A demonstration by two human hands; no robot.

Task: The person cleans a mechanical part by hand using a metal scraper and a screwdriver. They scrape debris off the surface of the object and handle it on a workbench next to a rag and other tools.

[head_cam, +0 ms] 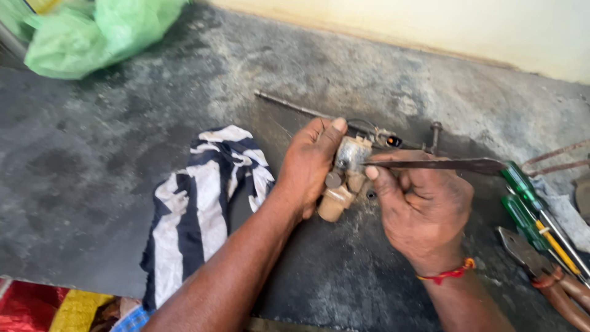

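My left hand grips a small grimy metal part with brownish cylindrical fittings, holding it just above the dark concrete floor. My right hand, with a red thread at the wrist, holds a flat metal blade; its tip presses against the top of the part. Behind the hands lies a thin metal rod with a cable and a small bolt.
A blue-and-white striped cloth lies left of my left arm. Green-handled screwdrivers and pliers lie at the right. A green plastic bag sits at the far left, a pale wall behind.
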